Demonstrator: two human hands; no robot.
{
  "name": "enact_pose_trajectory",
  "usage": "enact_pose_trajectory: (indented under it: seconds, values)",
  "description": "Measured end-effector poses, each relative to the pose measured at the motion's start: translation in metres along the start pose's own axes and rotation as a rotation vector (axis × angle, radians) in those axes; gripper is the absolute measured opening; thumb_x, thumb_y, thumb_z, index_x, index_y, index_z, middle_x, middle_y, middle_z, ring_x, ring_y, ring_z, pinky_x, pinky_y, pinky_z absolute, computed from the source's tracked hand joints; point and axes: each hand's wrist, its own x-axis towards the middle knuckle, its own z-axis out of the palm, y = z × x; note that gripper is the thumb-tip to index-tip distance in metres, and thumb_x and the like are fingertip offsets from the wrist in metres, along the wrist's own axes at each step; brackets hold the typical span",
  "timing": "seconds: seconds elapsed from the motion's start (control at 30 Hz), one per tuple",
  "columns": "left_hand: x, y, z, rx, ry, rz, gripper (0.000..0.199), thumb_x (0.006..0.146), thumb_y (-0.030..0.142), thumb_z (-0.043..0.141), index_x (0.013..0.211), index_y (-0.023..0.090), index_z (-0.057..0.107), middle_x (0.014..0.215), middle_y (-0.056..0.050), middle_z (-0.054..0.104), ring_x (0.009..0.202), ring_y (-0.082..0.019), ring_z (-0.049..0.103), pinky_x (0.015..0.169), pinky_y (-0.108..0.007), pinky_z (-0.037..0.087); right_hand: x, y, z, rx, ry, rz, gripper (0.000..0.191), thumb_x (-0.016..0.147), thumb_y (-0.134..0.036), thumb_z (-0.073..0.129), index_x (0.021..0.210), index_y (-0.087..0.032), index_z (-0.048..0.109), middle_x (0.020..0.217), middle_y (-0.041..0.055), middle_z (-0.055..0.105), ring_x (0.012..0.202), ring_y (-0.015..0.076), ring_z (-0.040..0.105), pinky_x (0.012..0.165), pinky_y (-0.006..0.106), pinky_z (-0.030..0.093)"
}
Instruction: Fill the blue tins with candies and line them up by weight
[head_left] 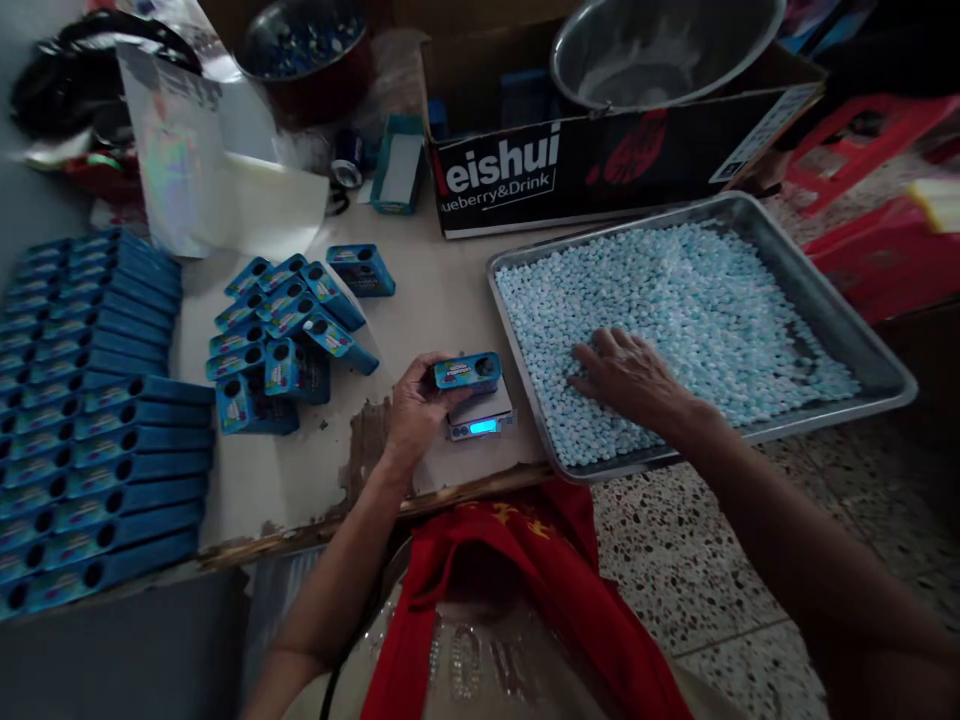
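My left hand [420,405] grips a small blue box [466,371] with a dark round opening on its top face. The box is over a small digital scale [480,412] whose display glows blue. My right hand [626,375] rests on small pale blue and white pieces [675,290] that fill a metal tray [885,380]; its fingers are spread and their tips touch the pieces. Whether any pieces lie under the palm is hidden.
Rows of blue boxes [127,440] stand at the left, with a loose group [289,310] beside them. A black carton [510,180] with a metal bowl [667,50] is behind the tray. A can [347,160], a pot [304,60] and red stools [862,240] also show.
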Motion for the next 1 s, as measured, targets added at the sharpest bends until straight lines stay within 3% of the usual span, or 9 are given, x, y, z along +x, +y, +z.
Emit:
enact_pose_trajectory:
  seconds: [0.1,0.17,0.23,0.37,0.47,0.63,0.77,0.87,1.0]
  values:
    - [-0.003,-0.001,-0.009,-0.017,0.024,0.055,0.074,0.073,0.053,0.106,0.131,0.027,0.070,0.129,-0.010,0.080,0.124,-0.027,0.080,0.104,-0.040,0.069,0.016,0.000,-0.001,0.098,-0.035,0.043,0.011,0.103,-0.031,0.065,0.103,-0.026,0.075,0.105,0.0138,0.077,0.089,0.0315,0.071,0.075,0.040,0.049]
    - [-0.007,0.003,-0.022,0.007,0.058,0.065,0.077,0.072,0.048,0.107,0.136,0.027,0.070,0.137,-0.012,0.079,0.134,-0.030,0.077,0.112,-0.045,0.066,0.020,0.001,-0.003,0.340,0.051,0.200,0.012,0.098,-0.038,0.071,0.092,-0.028,0.071,0.082,0.0070,0.070,0.069,0.0245,0.060,0.067,0.037,0.039]
    - [-0.014,0.007,-0.037,0.051,0.107,0.043,0.065,0.077,0.044,0.103,0.132,0.027,0.073,0.134,-0.010,0.080,0.132,-0.029,0.078,0.114,-0.046,0.065,0.019,0.003,-0.005,0.650,0.162,0.404,0.023,0.092,-0.049,0.074,0.087,-0.028,0.067,0.068,0.0022,0.060,0.061,0.0210,0.051,0.063,0.036,0.033]
    - [-0.027,0.009,-0.056,0.070,0.280,0.007,0.035,0.086,0.037,0.092,0.115,0.024,0.077,0.117,-0.006,0.082,0.111,-0.022,0.080,0.101,-0.034,0.068,0.016,0.011,-0.012,1.128,0.269,0.561,0.031,0.087,-0.060,0.067,0.090,-0.029,0.061,0.074,0.0018,0.059,0.059,0.0156,0.039,0.059,0.037,0.023]
    - [-0.032,0.009,-0.054,0.045,0.318,0.004,0.029,0.086,0.033,0.091,0.110,0.024,0.077,0.108,-0.004,0.081,0.101,-0.018,0.079,0.091,-0.028,0.067,0.018,0.018,-0.017,1.455,0.312,0.594,0.031,0.078,-0.055,0.068,0.080,-0.031,0.048,0.075,0.0016,0.054,0.060,0.0125,0.030,0.061,0.040,0.017]
    - [-0.031,0.020,-0.041,0.095,0.255,0.040,0.029,0.090,0.035,0.093,0.112,0.025,0.076,0.111,-0.005,0.082,0.103,-0.021,0.080,0.093,-0.032,0.069,0.023,0.011,-0.019,1.496,0.344,0.598,0.038,0.081,-0.060,0.070,0.078,-0.033,0.044,0.068,-0.0063,0.029,0.059,0.0144,0.018,0.061,0.040,0.016]
    - [-0.031,0.030,-0.038,0.161,0.171,0.090,0.033,0.091,0.039,0.095,0.115,0.024,0.078,0.113,-0.005,0.082,0.107,-0.021,0.079,0.101,-0.034,0.069,0.030,-0.013,-0.015,1.475,0.494,0.538,0.043,0.072,-0.065,0.085,0.081,-0.032,0.059,0.065,-0.0029,0.042,0.060,0.0171,0.035,0.062,0.039,0.026]
    - [-0.031,0.032,-0.039,0.203,0.143,0.105,0.031,0.093,0.040,0.094,0.116,0.024,0.079,0.114,-0.006,0.083,0.107,-0.021,0.079,0.101,-0.034,0.069,0.034,-0.015,-0.014,1.422,0.576,0.533,0.056,0.073,-0.079,0.087,0.075,-0.031,0.057,0.066,-0.0016,0.044,0.060,0.0168,0.039,0.061,0.039,0.026]
    - [-0.030,0.029,-0.037,0.216,0.134,0.117,0.043,0.091,0.048,0.099,0.121,0.024,0.078,0.112,-0.006,0.082,0.106,-0.022,0.080,0.099,-0.034,0.068,0.034,0.015,-0.012,1.453,0.366,0.558,0.067,0.075,-0.081,0.082,0.070,-0.033,0.036,0.068,-0.0068,0.022,0.059,0.0145,0.016,0.060,0.039,0.018]
